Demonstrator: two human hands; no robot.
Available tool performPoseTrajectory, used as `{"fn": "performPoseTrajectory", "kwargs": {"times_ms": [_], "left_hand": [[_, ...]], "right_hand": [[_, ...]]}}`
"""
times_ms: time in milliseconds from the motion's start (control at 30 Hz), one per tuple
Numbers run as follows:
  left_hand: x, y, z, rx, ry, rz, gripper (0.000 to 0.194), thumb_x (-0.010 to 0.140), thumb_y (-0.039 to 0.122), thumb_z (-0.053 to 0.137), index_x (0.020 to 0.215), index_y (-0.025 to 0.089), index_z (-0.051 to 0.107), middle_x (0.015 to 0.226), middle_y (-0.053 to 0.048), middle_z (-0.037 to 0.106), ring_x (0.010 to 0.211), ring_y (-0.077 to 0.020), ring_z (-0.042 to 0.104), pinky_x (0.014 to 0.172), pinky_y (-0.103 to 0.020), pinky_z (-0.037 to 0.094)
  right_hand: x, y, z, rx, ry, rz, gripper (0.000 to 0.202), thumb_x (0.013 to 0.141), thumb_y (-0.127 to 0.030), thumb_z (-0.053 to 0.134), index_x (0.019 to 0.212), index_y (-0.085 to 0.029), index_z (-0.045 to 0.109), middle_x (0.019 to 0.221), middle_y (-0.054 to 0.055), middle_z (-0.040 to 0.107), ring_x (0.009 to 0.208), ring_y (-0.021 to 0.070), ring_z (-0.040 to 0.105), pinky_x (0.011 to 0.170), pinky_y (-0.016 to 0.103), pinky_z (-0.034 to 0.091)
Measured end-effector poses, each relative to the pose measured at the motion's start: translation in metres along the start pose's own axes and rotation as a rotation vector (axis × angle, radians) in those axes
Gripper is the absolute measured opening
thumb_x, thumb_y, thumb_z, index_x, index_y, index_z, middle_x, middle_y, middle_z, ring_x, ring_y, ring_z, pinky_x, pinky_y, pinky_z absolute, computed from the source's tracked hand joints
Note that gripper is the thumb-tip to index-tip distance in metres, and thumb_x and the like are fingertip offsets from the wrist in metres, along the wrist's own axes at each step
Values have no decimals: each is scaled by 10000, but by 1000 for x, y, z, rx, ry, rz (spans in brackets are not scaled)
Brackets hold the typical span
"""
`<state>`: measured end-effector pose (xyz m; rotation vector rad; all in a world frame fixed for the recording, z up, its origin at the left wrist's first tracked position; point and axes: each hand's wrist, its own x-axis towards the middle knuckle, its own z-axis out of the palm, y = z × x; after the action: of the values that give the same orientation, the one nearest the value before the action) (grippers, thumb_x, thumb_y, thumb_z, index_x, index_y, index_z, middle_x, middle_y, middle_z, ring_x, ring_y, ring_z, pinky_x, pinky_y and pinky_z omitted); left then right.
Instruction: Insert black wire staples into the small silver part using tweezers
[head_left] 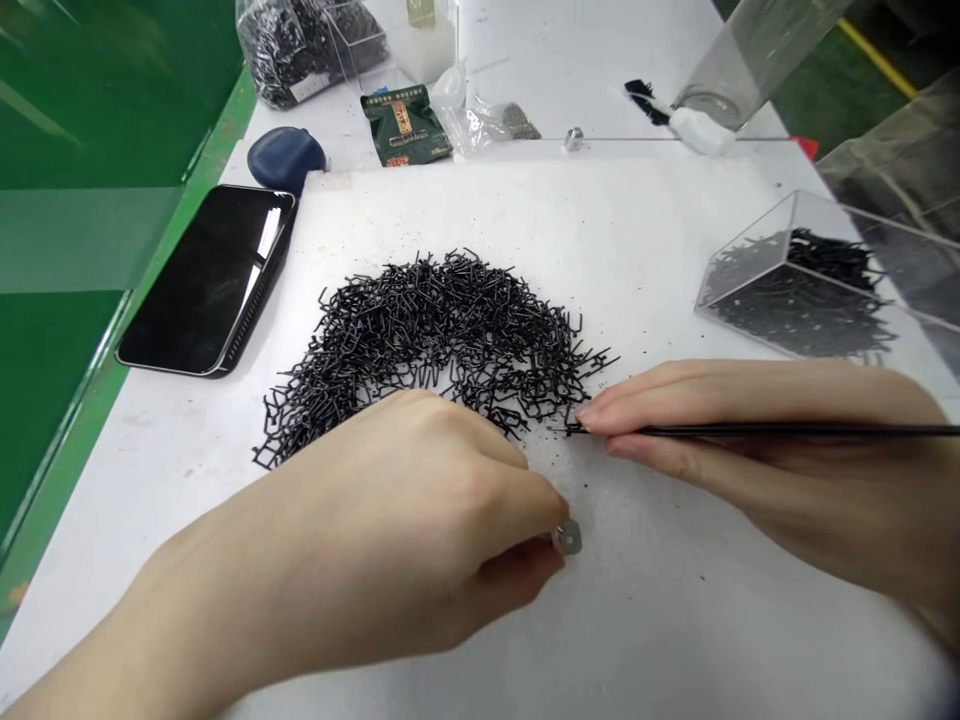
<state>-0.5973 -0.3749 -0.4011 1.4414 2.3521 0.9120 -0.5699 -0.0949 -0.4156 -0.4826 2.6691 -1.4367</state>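
My left hand (450, 510) is closed, pinching a small silvery metal piece (570, 537) between thumb and forefinger just in front of the pile. To the right, my right hand (750, 440) grips slim black tweezers (780, 431), seen edge-on. Their tips touch the right edge of a heap of tiny bent black pins (450, 310), which curves in an arc across the white work surface (637, 230). My left hand hides the front of the heap and most of the metal piece.
A black phone (210, 280) and a dark blue rounded object (285, 157) lie at the left. On the right, a clear box (750, 300) holds more black pieces. Along the back are a green packet (405, 125), plastic bags (277, 50) and a clear cylinder (757, 60).
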Motion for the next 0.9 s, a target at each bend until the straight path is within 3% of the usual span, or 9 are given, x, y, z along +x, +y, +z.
{"fn": "performPoseTrajectory", "kwargs": {"times_ms": [533, 900], "left_hand": [[0, -1, 1, -45, -9, -29, 295, 1058, 114, 728, 788, 232, 728, 663, 9, 651, 561, -150, 569, 554, -357, 373], [2, -8, -1, -88, -34, 17, 316, 1070, 147, 707, 769, 241, 710, 644, 12, 628, 548, -151, 549, 539, -356, 357]], "right_hand": [[-2, 3, 1, 16, 41, 7, 77, 994, -384, 930, 1038, -441, 958, 1146, -67, 948, 1050, 313, 929, 949, 419, 808], [-1, 2, -1, 39, 43, 26, 132, 986, -347, 939, 1028, -472, 947, 1130, -100, 943, 1047, 281, 927, 946, 373, 798]]}}
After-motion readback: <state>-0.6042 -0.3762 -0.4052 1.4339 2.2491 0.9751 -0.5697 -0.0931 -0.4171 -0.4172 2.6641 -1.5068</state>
